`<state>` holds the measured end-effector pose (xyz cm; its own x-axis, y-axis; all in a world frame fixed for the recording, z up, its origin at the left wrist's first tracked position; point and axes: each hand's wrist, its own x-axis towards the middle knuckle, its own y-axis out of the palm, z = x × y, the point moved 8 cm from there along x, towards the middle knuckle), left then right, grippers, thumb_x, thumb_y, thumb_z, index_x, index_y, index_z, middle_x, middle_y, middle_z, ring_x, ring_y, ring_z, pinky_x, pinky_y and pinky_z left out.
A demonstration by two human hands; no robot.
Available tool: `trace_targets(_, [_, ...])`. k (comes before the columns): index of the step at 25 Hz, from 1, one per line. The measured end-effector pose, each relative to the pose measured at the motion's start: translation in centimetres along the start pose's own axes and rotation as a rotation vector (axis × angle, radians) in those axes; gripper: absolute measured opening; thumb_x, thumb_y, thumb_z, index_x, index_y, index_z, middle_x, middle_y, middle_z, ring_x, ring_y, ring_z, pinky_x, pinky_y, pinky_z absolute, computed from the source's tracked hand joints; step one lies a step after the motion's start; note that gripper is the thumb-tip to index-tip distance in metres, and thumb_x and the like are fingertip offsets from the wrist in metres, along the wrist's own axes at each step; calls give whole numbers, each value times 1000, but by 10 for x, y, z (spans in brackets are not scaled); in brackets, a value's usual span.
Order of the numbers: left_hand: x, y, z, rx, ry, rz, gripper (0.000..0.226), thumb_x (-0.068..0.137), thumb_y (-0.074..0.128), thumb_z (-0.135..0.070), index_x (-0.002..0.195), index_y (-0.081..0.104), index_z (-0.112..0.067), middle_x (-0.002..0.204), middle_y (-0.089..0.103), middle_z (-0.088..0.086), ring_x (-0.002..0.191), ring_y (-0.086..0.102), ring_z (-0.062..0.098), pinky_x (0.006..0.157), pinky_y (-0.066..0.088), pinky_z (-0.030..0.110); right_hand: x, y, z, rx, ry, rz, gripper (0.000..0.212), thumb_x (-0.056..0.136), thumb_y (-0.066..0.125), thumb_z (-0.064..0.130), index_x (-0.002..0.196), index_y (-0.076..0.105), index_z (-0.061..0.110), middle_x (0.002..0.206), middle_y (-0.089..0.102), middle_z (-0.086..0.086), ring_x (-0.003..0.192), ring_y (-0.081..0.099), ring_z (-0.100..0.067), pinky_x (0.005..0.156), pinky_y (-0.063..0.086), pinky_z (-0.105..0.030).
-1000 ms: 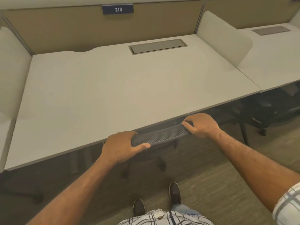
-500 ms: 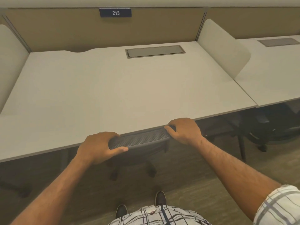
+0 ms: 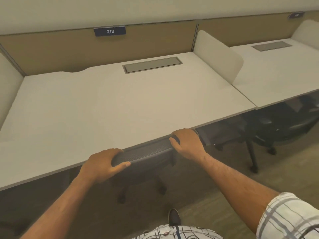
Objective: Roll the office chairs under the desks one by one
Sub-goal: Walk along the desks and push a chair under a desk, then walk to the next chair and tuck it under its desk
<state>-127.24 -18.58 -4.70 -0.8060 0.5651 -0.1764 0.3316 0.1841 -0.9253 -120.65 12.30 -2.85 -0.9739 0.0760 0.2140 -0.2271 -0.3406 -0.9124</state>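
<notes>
Chair back (image 3: 146,152) spans the gap between my two grips, its dark mesh top rail lying right at the near edge of the bench (image 3: 120,104); the rest of the chair is under the benchtop. My left grip (image 3: 101,165) is wrapped round the rail's left end, thumb laid along the near face and fingers curled over the far side. My right grip (image 3: 187,145) holds the right end, fingers hooked over the rail where it meets the bench edge. Below my grips, the chair's legs and castors (image 3: 121,198) show in the shadow on the floor (image 3: 215,195).

Beyond my grips the benchtop runs back to a tan partition carrying a number plate (image 3: 109,31) that reads 213, with a grey cable hatch (image 3: 152,65) set into the top just in front of it. Right of my right grip, a pale rounded divider (image 3: 217,56) stands between this bench and the neighbouring bench (image 3: 276,69), and a second chair (image 3: 279,126) sits under that one. Nearer than my grips, one dark shoe (image 3: 174,217) shows above the hem of my plaid shirt (image 3: 290,216).
</notes>
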Motion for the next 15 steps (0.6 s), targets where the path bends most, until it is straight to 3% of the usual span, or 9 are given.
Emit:
trace_targets(2, [-2,-1,-12,-36,75,-12,82,80,36,-87,143,47,-36,139,59,-17,125,57,12,99,48,34,-20,-6,6,52,12,-67,50,95,40,54,109,69,14,104,70,-3,100,61,-23,89,46,-39])
trace_targets(5, [6,0,-61,-34,301,-65,80,88,37,-68,154,37,-24,159,42,-3,144,40,17,117,34,38,-50,-17,-1,-63,98,-106,54,97,52,52,132,63,12,139,60,-11,132,50,-28,117,29,-46])
trace_targets(7, [7,14,-107,44,464,-77,76,93,39,-64,158,31,-26,166,28,-2,152,27,18,124,23,43,-80,-24,-13,-121,177,-88,59,96,57,52,142,56,15,151,50,-10,142,41,-27,122,23,-47])
trace_targets(11, [18,66,-198,250,656,-64,82,95,43,-67,162,17,-28,172,3,0,159,0,20,128,-2,51,-171,-40,-52,-172,369,-58,66,93,62,52,146,50,14,155,45,-11,144,40,-28,121,25,-47])
trace_targets(15, [9,137,-266,385,771,137,89,95,50,-63,163,6,-26,172,-6,3,157,-13,20,126,-11,53,-279,-47,-100,-200,656,12,74,95,60,54,154,40,15,162,36,-7,149,31,-23,124,17,-43])
